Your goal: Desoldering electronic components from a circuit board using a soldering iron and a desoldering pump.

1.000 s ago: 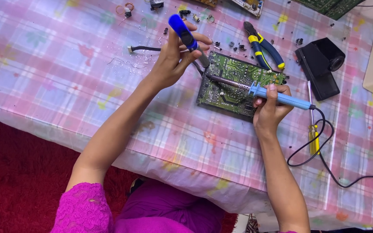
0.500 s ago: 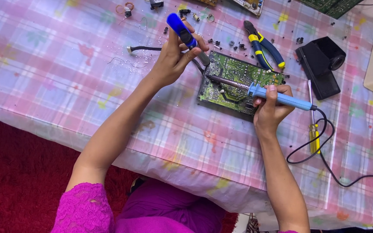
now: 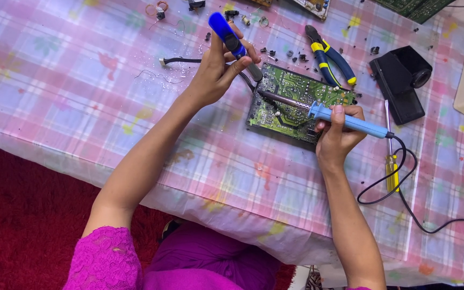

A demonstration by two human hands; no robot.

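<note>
Barely anything has shifted since the earlier frame: the left hand (image 3: 216, 72) has tipped its blue desoldering pump (image 3: 231, 38) a touch, and the right hand (image 3: 336, 137) sits where it was. So the green circuit board (image 3: 296, 102) is the landmark, lying flat on the worktop (image 3: 55, 86) with its plaid cloth. Left grip is closed around the pump, held at a slant just off the board's upper left corner, nozzle end pointing down at that corner. Right grip is wrapped around the light blue soldering iron (image 3: 345, 119) at the board's right edge, with the metal tip reaching left across the board onto its middle. The iron's black cord (image 3: 404, 188) loops off to the right of the board. Beyond the board's top edge lie blue and yellow pliers (image 3: 331, 56), and further right a black box-like holder (image 3: 404, 80). A yellow screwdriver (image 3: 391, 166) lies right of the board, near the cord.
</note>
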